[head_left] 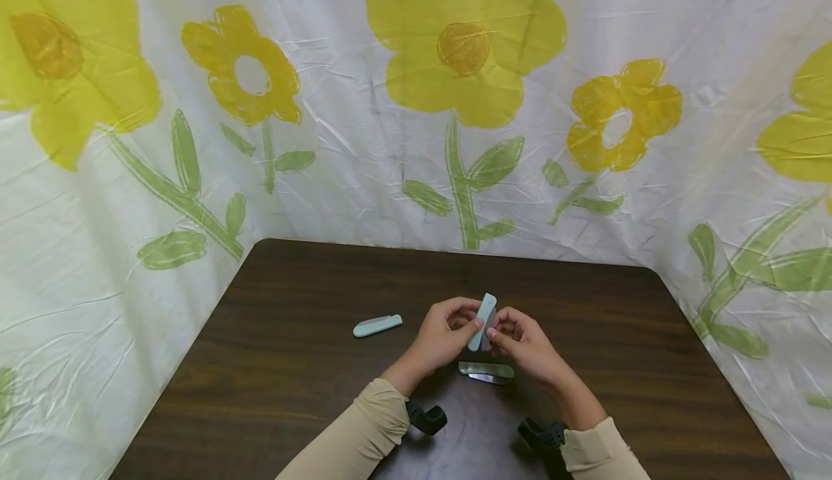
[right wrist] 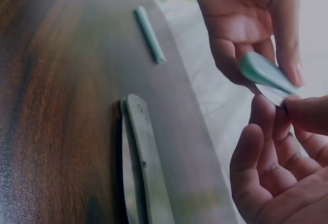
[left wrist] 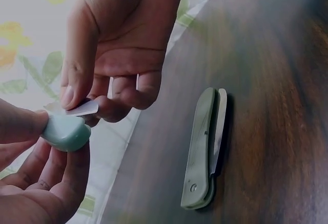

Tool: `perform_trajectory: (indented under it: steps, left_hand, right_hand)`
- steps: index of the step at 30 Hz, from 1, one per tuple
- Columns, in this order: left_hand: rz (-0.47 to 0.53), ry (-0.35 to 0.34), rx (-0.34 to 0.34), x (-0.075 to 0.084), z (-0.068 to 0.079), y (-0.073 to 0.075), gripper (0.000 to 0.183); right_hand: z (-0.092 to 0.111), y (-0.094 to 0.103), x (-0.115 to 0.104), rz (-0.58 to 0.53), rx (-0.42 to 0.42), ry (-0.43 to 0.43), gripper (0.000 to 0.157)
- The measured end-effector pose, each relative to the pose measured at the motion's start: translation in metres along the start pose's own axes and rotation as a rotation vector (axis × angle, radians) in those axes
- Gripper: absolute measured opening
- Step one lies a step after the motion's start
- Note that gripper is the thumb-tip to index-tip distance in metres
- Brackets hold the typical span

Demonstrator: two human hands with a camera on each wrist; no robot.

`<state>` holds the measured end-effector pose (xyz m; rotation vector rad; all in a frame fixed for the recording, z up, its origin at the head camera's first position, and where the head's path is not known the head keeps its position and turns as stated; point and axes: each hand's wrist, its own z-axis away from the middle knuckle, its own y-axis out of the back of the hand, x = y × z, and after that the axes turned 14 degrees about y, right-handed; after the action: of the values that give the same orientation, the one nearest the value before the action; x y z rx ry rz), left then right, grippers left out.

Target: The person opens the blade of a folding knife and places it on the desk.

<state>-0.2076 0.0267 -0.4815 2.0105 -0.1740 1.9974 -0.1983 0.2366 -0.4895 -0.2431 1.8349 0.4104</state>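
Both hands are on a light blue folding knife (head_left: 482, 323), raised above the table. My left hand (head_left: 437, 334) grips its handle (left wrist: 66, 133) between thumb and fingers. The blade (left wrist: 84, 108) stands partly out of the handle, and my right hand (head_left: 529, 346) pinches it between thumb and fingertips. On the table just below the hands lies a green folding knife (head_left: 486, 371), its blade (left wrist: 219, 126) partly folded out along the handle. A second light blue folding knife (head_left: 378, 325) lies left of the left hand, also seen in the right wrist view.
The dark wooden table (head_left: 286, 364) has rounded far corners. White cloth (head_left: 344, 191) printed with yellow flowers hangs behind it and on both sides. Black straps with camera mounts (head_left: 425, 418) sit at both wrists, below tan sleeves (head_left: 357, 433).
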Motion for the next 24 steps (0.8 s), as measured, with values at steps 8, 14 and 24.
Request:
perform_trajectory:
  steps: [8,14,24]
  left_hand:
    - [-0.022,-0.005,-0.031,0.002,0.005,0.006,0.025]
    - [-0.025,0.019,-0.055,0.002,0.008,0.009,0.024]
    - [-0.004,0.097,-0.057,0.004,0.010,0.009,0.024]
  right_hand:
    - [0.002,-0.001,-0.003,0.003,-0.054,-0.001,0.026]
    - [0.004,-0.002,-0.003,-0.008,-0.081,-0.009,0.027]
    - [0.006,-0.005,-0.001,-0.108,-0.003,-0.036,0.030]
